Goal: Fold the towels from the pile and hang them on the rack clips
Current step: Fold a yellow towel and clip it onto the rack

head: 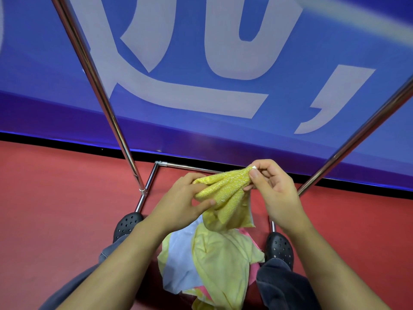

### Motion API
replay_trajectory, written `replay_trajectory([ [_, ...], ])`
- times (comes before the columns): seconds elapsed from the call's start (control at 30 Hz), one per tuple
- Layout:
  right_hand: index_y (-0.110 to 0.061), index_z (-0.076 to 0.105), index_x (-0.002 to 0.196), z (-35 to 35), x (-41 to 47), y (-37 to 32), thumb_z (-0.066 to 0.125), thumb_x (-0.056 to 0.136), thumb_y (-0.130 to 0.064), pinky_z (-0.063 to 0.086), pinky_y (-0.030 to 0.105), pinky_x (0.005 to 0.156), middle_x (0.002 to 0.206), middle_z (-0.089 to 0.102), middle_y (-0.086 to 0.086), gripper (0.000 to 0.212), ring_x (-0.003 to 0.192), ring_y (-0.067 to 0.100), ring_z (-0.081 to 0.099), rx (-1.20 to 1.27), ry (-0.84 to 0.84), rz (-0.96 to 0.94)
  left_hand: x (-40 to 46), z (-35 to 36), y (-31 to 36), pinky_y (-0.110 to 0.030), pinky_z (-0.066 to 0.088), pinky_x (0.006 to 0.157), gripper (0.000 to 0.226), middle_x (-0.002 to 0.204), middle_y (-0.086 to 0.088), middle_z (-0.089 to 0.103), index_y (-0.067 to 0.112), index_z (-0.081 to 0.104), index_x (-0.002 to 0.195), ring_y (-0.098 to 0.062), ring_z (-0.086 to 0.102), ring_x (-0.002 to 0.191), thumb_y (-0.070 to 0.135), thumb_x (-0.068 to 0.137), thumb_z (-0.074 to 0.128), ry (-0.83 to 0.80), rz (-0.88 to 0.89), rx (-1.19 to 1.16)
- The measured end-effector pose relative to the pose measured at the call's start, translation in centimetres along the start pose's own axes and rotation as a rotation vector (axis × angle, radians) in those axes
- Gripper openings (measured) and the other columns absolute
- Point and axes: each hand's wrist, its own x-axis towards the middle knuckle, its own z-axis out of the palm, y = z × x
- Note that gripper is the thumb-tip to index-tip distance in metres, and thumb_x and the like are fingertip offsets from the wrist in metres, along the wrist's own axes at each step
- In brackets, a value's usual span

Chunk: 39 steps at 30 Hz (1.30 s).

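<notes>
1. The left hand [178, 198] grips the bunched left end of the yellow towel [223, 193], with the fingers and thumb curled around the cloth.
2. The yellow towel hangs in the air directly above the pile [212, 265], which lies on the red floor [55, 198] between the person's two black shoes [127, 224].
3. The right hand [274, 186] pinches the upper right corner of the towel between the thumb and the fingertips.
4. The long axis of the towel runs from the left hand up toward the right hand, so it points to the upper right; a loose part droops down toward the pile.
5. The towel is crumpled, not flat. A fold made from here would probably come out uneven, because the edges are not lined up.
6. The pinch on the corner looks small. If it slips, the towel may fall back onto the pile.
7. The metal poles of the rack [93, 86] rise on both sides of the pile; no clips can be seen here.
</notes>
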Motion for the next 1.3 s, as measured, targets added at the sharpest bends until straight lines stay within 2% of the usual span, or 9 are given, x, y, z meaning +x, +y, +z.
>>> replay_trajectory([
  [0.13,-0.01,0.062,0.102,-0.4,0.1,0.4,0.054,0.102,-0.006,0.057,0.029,0.075,0.09,0.063,0.01,0.009,0.074,0.015,0.068,-0.069,0.016,0.012,-0.4,-0.3,-0.4,-0.045,0.051,0.098,0.066,0.139,0.017,0.045,0.038,0.064,0.123,-0.013,0.046,0.128,0.08,0.08,0.038,-0.02,-0.065,0.19],
  [0.3,-0.013,0.063,0.099,-1.4,0.6,1.3,0.056,0.102,-0.01,0.057,0.035,0.077,0.09,0.066,0.005,0.008,0.071,0.015,0.069,-0.119,0.104,0.064,-0.6,-1.6,0.9,-0.033,0.05,0.083,0.044,0.138,0.017,0.05,0.033,0.069,0.118,-0.009,0.048,0.129,0.065,0.093,0.054,0.134,-0.089,0.378],
  [0.47,-0.016,0.062,0.098,-1.7,0.7,1.6,0.055,0.103,-0.011,0.056,0.023,0.073,0.093,0.067,0.007,0.009,0.072,0.014,0.072,-0.151,0.143,0.108,-0.7,-2.4,0.7,-0.03,0.045,0.074,0.04,0.125,0.016,0.059,0.03,0.071,0.105,-0.012,0.056,0.119,0.064,0.092,0.057,0.222,-0.074,0.386],
  [0.63,-0.016,0.061,0.1,-1.8,1.0,2.2,0.056,0.103,-0.018,0.054,0.015,0.07,0.093,0.066,0.004,0.006,0.076,0.01,0.076,-0.169,0.22,0.152,-0.3,-2.4,0.3,-0.031,0.054,0.081,0.032,0.107,0.016,0.067,0.026,0.066,0.086,-0.011,0.065,0.095,0.058,0.09,0.066,0.33,-0.02,0.103],
  [0.73,-0.006,0.061,0.107,-1.6,1.1,2.4,0.056,0.103,-0.014,0.052,0.012,0.069,0.09,0.065,0.004,0.011,0.073,0.006,0.075,-0.134,0.236,0.16,-0.2,-2.3,0.8,-0.034,0.056,0.081,0.022,0.087,0.011,0.07,0.021,0.068,0.079,-0.007,0.066,0.081,0.037,0.087,0.079,0.4,-0.032,-0.187],
  [0.97,-0.012,0.062,0.106,-1.5,1.5,2.4,0.055,0.104,-0.017,0.054,0.02,0.081,0.092,0.07,0.002,0.009,0.084,0.015,0.077,-0.037,0.289,0.217,0.1,-3.1,2.0,-0.019,0.055,0.072,0.029,0.078,-0.003,0.068,0.016,0.069,0.1,-0.009,0.064,0.069,0.001,0.079,0.083,0.435,-0.096,-0.755],
  [1.03,-0.012,0.061,0.107,-1.5,1.6,2.5,0.055,0.104,-0.017,0.055,0.018,0.08,0.092,0.069,0.003,0.009,0.082,0.013,0.077,-0.022,0.287,0.225,0.0,-3.3,2.1,-0.018,0.053,0.073,0.028,0.078,0.0,0.072,0.017,0.073,0.108,-0.006,0.065,0.071,0.002,0.084,0.079,0.387,-0.093,-0.728],
  [1.2,-0.015,0.062,0.104,-1.6,1.8,3.1,0.056,0.104,-0.018,0.056,0.024,0.086,0.094,0.071,0.004,0.007,0.087,0.017,0.077,0.003,0.303,0.239,-0.2,-3.3,2.5,-0.013,0.05,0.071,0.012,0.081,0.003,0.076,0.015,0.076,0.09,-0.002,0.066,0.074,0.004,0.091,0.072,0.337,-0.047,-0.626],
  [1.3,-0.015,0.062,0.105,-1.7,1.9,3.4,0.056,0.104,-0.019,0.056,0.025,0.086,0.099,0.071,0.007,0.007,0.091,0.02,0.076,-0.006,0.316,0.253,-0.2,-3.2,2.0,-0.019,0.052,0.072,0.018,0.081,0.002,0.071,0.028,0.073,0.097,-0.007,0.064,0.072,0.011,0.092,0.073,0.299,-0.015,-0.413],
])
